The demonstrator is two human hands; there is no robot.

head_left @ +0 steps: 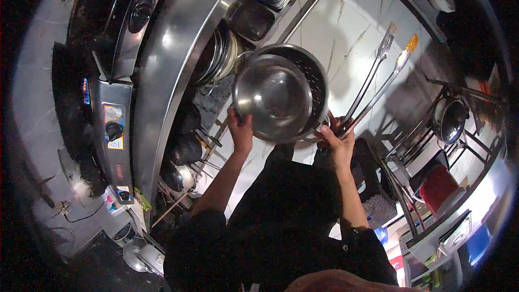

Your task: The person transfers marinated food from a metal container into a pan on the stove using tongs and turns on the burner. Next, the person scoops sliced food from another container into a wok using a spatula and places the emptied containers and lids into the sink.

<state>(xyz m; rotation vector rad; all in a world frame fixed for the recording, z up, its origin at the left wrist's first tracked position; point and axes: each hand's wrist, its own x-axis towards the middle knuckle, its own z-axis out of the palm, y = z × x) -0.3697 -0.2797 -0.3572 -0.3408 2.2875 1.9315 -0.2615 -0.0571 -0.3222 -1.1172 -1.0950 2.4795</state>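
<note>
A shiny steel bowl (278,92) sits inside a larger metal colander (319,73), whose holes show along the far right wall. My left hand (241,130) is closed on the near left rim, where bowl and colander lie close together. At the near right rim, my right hand (339,143) grips the colander's edge and a pair of long metal tongs (367,86) together. The tongs point up and away to the right, their arms apart and the tips smeared with orange. Part of the right hand's fingers is hidden behind the rim.
On the left runs a steel counter edge (181,48) with a stove control panel (114,130). Below it, shelves hold stacked plates (216,57), dark trays (251,19) and pots (181,176). A wok-like pan (451,119) rests on a metal rack at right, near a red chair (435,186).
</note>
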